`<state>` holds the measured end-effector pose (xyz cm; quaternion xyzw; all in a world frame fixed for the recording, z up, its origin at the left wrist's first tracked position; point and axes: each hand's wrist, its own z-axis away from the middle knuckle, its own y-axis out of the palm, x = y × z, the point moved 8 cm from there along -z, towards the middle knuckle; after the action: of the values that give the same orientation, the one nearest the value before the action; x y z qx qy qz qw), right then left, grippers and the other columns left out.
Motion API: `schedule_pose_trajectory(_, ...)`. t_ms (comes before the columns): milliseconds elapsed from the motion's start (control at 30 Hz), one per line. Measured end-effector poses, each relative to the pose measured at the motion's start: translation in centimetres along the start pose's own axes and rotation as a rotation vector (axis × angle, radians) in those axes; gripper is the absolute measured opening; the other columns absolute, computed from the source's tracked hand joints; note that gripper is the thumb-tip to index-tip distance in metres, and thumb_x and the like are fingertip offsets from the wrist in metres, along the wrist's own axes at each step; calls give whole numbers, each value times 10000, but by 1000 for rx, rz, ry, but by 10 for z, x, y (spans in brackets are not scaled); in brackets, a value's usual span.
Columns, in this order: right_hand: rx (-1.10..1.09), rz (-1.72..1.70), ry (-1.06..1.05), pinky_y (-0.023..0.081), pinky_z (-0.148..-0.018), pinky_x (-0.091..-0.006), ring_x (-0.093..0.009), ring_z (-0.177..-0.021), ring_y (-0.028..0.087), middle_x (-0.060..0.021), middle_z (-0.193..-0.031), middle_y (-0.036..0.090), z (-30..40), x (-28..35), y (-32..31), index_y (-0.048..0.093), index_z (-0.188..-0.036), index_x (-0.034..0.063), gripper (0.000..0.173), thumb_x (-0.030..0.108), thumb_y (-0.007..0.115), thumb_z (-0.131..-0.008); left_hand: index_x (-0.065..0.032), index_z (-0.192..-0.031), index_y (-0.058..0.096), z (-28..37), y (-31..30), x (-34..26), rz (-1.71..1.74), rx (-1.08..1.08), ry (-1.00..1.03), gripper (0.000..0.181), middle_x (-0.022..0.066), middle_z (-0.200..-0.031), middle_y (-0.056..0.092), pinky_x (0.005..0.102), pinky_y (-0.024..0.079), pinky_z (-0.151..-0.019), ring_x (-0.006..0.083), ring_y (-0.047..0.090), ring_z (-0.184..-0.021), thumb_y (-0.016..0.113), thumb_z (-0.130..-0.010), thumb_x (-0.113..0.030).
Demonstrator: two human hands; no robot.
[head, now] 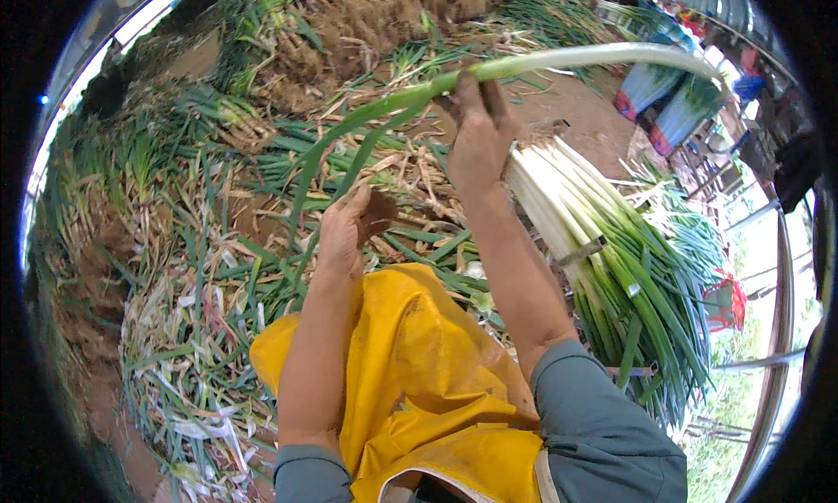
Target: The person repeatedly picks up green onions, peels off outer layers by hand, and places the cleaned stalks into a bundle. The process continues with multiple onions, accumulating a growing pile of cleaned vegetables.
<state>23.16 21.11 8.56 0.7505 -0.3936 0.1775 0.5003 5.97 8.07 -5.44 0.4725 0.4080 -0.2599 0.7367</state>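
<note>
My right hand (481,136) grips a long Welsh onion (556,59) by its green part, just below where the leaves split. Its white shank arcs off to the right, and its green leaves trail down to the left. My left hand (353,221) is beside those hanging leaves with its fingers curled; whether it pinches one is hidden. To the right of my right forearm lies a thick stack of cleaned Welsh onions (550,189), white ends towards the far side. A narrow metal bar (582,249) crosses the stack. A yellow apron (419,346) covers my lap.
Stripped leaves and peelings (196,365) litter the ground at left. Unpeeled onions with soil on them (308,64) are heaped along the far and left sides. Wrapped onion bundles (687,113) stand at far right. A metal frame post (779,293) rises at the right edge.
</note>
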Motion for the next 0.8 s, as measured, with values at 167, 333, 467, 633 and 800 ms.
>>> schedule_pose_trajectory(167, 81, 92, -99, 566, -765, -288, -129, -871, 647, -63, -964, 695, -30, 73, 6, 691, -1175, -54, 206, 90, 665, -1031, -14, -1096, 702, -4, -7, 7, -228, -4, -22, 345, 134, -1066, 756, 375, 560, -827, 221, 721, -942, 634, -1045, -349)
schedule_pose_trajectory(333, 32, 64, 154, 550, -795, -306, -144, -922, 662, -82, -1075, 720, 7, 14, -25, 709, -1177, -46, 250, 133, 720, -1003, -57, -1309, 641, -7, 28, 3, -30, 216, 89, 475, 132, -1310, 673, 435, 512, -976, 292, 638, -1196, 623, -1041, -449)
schedule_pose_trajectory(467, -43, -53, 487, 532, -840, -301, -120, -925, 662, -58, -1032, 743, 79, -49, -30, 735, -1140, -28, 241, 146, 753, -975, -90, -1409, 598, -15, 34, 6, 332, 281, 148, 495, 136, -1485, 573, 489, 469, -1092, 331, 545, -1363, 579, -1063, -443)
schedule_pose_trajectory(633, 45, -18, 565, 539, -749, -306, -142, -795, 655, -45, -970, 755, 113, -86, -28, 750, -1115, 3, 239, 190, 764, -967, -35, -1453, 534, -27, 2, -15, 475, 115, 200, 508, 140, -1403, 632, 495, 476, -1096, 304, 581, -1312, 500, -1105, -404)
schedule_pose_trajectory(800, 604, 828, -98, 555, -655, -357, -232, -814, 708, -132, -1083, 707, 133, -10, 10, 692, -1155, 8, 270, 179, 736, -950, -4, -1295, 596, -27, -60, -38, 381, -100, 277, 295, 159, -1231, 711, 396, 643, -833, 269, 724, -1039, 549, -1099, -220)
